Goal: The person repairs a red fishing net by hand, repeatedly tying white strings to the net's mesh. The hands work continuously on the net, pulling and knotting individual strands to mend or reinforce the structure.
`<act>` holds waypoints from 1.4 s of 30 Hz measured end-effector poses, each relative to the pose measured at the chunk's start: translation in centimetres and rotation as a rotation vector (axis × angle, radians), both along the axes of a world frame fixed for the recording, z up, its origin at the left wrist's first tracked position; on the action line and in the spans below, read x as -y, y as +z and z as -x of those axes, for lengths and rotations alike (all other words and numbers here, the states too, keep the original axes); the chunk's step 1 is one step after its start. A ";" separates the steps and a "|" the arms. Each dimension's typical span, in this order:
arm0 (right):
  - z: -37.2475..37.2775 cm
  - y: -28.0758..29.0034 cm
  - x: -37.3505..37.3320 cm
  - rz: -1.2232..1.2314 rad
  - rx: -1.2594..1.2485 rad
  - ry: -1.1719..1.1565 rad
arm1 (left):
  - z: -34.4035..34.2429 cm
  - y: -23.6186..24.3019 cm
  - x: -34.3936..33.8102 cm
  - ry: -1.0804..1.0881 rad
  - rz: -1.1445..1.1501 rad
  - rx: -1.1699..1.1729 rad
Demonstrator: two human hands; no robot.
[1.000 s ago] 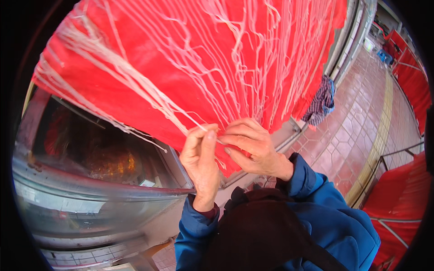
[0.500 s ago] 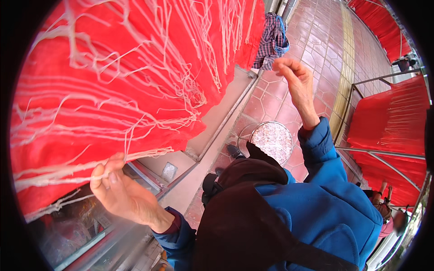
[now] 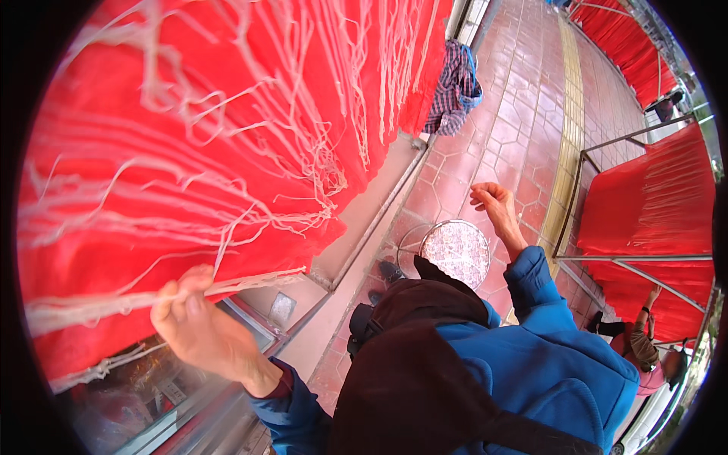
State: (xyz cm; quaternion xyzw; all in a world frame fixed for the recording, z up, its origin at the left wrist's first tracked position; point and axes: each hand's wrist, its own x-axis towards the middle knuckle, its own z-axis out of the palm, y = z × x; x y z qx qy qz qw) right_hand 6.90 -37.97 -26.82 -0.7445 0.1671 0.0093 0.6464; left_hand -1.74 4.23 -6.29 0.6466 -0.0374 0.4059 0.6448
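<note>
A large red cloth [image 3: 91,269] with many pale, tangled strands fills the upper left. My left hand [image 3: 208,337] is closed on a bundle of pale strands [image 3: 102,307] along the cloth's lower part, its fingertips slightly blurred. Out to the right, over the tiled pavement, my right hand [image 3: 497,208] is held away from the cloth with fingers curled into a pinch; anything between them is too small to make out.
A round speckled stool top [image 3: 455,250] stands below my right hand. A checked cloth bundle [image 3: 449,87] lies beside the red cloth. Glass casework [image 3: 129,402] is at lower left. At right, red cloths hang on metal frames [image 3: 633,205], where another person [image 3: 641,345] reaches up.
From both hands together on the strands, they moved apart, left hand leftward along the bundle, right hand out over the pavement. Since half a second ago, my right hand has dropped lower.
</note>
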 end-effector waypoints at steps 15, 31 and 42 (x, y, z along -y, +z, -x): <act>6.9 8.2 -6.0 0.082 -0.002 0.244 | 0.3 0.2 -2.1 -0.227 0.179 0.009; 1.3 8.9 -17.4 -0.061 0.002 0.940 | 0.7 0.0 -0.6 -0.149 0.156 -0.013; -17.7 -5.4 -11.9 0.525 0.323 1.631 | -3.4 -3.7 6.3 0.568 0.211 0.275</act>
